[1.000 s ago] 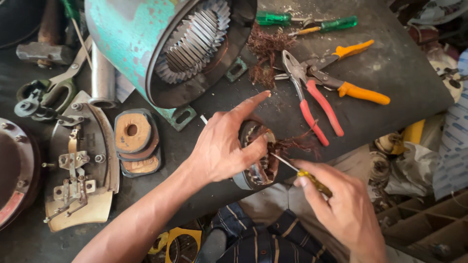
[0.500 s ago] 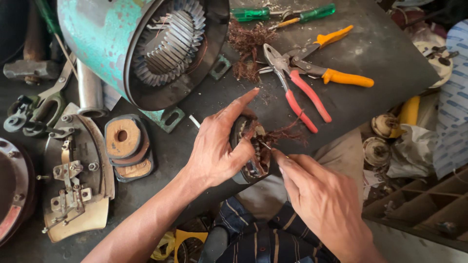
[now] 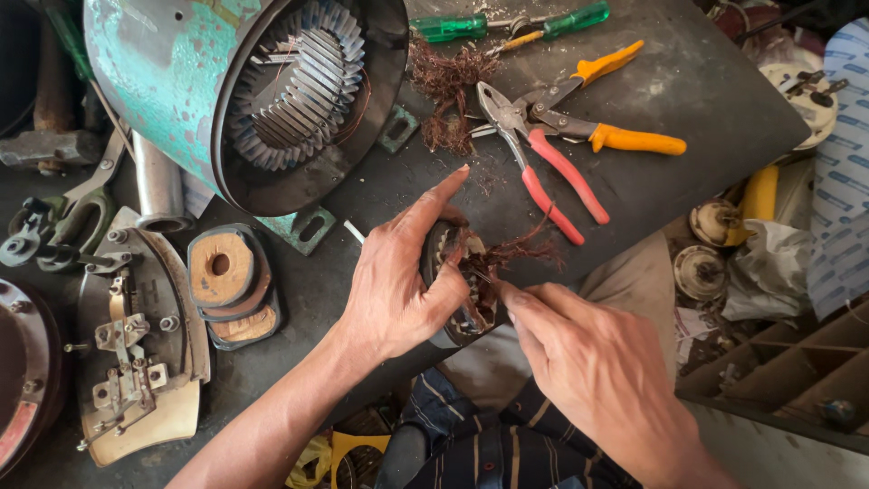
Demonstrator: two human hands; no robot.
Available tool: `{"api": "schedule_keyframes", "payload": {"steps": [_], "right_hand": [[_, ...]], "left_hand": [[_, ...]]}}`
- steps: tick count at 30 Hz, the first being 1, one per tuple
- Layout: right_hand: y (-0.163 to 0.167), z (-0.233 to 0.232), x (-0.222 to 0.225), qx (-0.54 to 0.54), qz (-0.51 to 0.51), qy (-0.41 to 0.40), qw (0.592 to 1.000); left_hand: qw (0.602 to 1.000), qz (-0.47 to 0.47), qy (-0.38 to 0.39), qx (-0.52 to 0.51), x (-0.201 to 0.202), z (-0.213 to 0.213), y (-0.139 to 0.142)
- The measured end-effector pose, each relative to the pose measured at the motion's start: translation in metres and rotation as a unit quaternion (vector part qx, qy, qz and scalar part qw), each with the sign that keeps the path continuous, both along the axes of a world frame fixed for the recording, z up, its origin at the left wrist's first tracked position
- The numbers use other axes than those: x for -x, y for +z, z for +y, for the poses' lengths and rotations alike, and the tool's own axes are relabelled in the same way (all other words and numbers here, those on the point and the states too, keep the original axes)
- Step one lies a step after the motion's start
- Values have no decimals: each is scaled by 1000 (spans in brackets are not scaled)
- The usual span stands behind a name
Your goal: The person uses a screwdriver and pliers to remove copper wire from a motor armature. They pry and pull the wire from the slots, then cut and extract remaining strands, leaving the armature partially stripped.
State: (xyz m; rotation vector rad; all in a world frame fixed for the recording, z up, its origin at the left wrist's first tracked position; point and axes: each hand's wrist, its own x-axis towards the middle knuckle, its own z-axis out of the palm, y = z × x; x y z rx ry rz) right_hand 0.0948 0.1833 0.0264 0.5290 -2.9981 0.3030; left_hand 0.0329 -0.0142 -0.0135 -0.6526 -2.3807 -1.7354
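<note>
Stator [image 3: 466, 281] at bench edge [image 3: 579, 272] — both hands gripping.

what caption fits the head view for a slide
Left hand grips a small motor core while right hand picks at its copper wire.

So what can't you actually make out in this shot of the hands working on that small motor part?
Head view only:
- Small stator: mostly covered by the left hand.
- Tool tip in the right hand: hidden behind its fingers and the copper wire tangle.
- Teal motor housing: top cut off by the frame edge.
- Round part far left: cropped.
</note>
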Motion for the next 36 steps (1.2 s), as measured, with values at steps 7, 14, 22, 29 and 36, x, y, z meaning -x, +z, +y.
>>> {"api": "schedule_keyframes", "payload": {"steps": [7, 14, 22, 29, 36], "right_hand": [[3, -5, -4, 17, 23, 13, 1000], [-4, -7, -4, -1, 54, 35, 998], [-21, -16, -3, -18, 106, 38, 993], [-6, -19, -7, -62, 43, 55, 996], [-3, -24, -4, -57, 65, 67, 994]], "left_hand": [[1000, -3, 1, 2, 0, 0, 0], [999, -35, 5, 1, 4, -1, -1], [998, -63, 23, 2, 9, -5, -5], [999, -41, 26, 1, 3, -7, -4], [1000, -13, 15, 6, -1, -11, -4]]}}
